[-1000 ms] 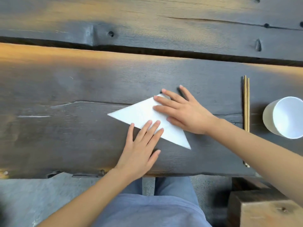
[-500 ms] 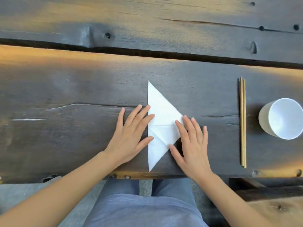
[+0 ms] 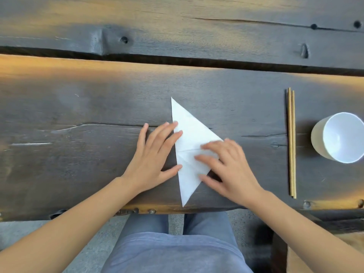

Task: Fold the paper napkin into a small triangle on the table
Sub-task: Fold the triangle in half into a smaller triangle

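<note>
A white paper napkin (image 3: 189, 127), folded into a triangle, lies flat on the dark wooden table (image 3: 78, 107). Its long edge runs from far to near and its point faces right. A crease crosses its middle. My left hand (image 3: 155, 156) lies flat beside the long edge, fingertips resting on the paper. My right hand (image 3: 226, 166) is spread over the napkin's right corner and lower half, fingers pointing left, slightly blurred. Neither hand grips the paper.
A pair of wooden chopsticks (image 3: 291, 142) lies far-to-near at the right. A white cup (image 3: 340, 136) stands beyond them near the right edge. A dark gap (image 3: 177, 61) splits the table's planks. The near table edge runs just below the napkin's tip.
The napkin was turned from lying slanted to having its long edge upright. My right hand then slid left from beside the right corner onto the paper. My left hand barely shifted.
</note>
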